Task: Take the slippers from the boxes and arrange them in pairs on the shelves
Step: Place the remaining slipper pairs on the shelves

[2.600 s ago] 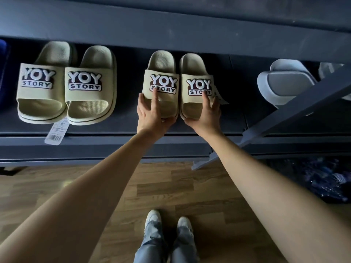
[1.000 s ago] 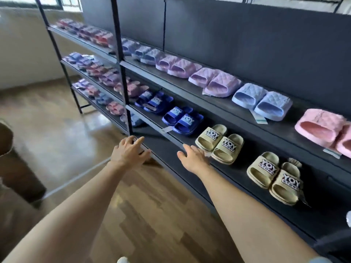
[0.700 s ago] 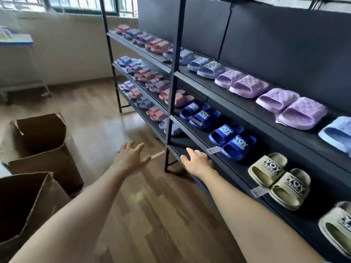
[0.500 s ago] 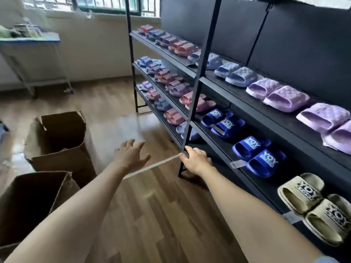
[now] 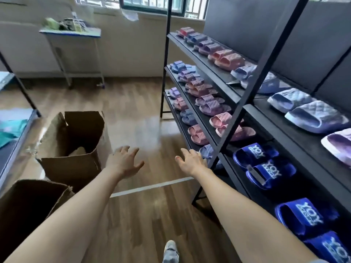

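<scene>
Both arms were stretched forward over the wooden floor (image 5: pixel 144 130). The left hand (image 5: pixel 124 161) was held empty with fingers spread; the right hand (image 5: pixel 191 161), likewise empty and spread, was seen well apart from it, just beside the dark shelves (image 5: pixel 296 141). Slippers (image 5: pixel 209 105) were set in pairs on the shelves, a blue pair (image 5: pixel 264 166) among them. Two open cardboard boxes were stood at the left, the farther box (image 5: pixel 76 164) beyond the nearer box (image 5: pixel 28 205)

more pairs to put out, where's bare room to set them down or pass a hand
Bare wooden floor between the open cardboard box and the shelf rack. The shelves are crowded: slipper pairs line each visible row, narrow gaps only.
</scene>
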